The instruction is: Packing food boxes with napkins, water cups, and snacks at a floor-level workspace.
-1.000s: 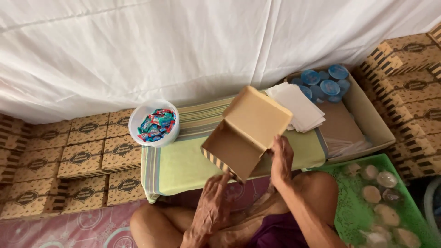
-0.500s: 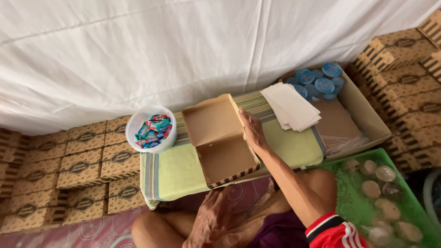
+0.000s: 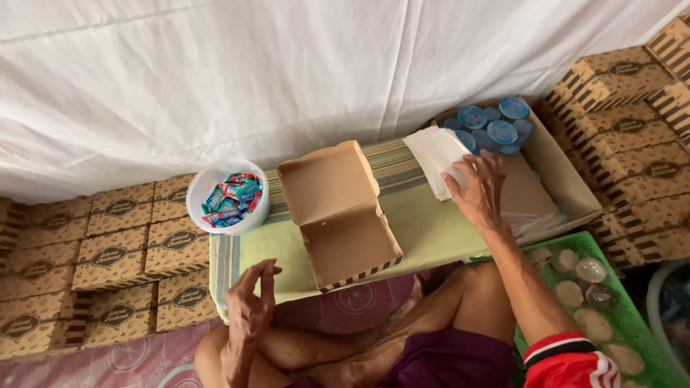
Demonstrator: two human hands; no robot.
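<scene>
Right hand (image 3: 478,188) on white paper stack (image 3: 440,162), open box (image 3: 338,212) beside, sweets bowl (image 3: 228,195) left

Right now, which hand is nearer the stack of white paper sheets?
Right. The right hand rests its fingers on the stack of white paper sheets; the left hand hangs near the knee, beyond the open box.

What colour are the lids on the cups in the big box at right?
Blue lids, clearest in the head view, just beyond the right hand on the white napkins.

Open brown box (image 3: 341,215), stacked patterned cartons (image 3: 108,251)
</scene>
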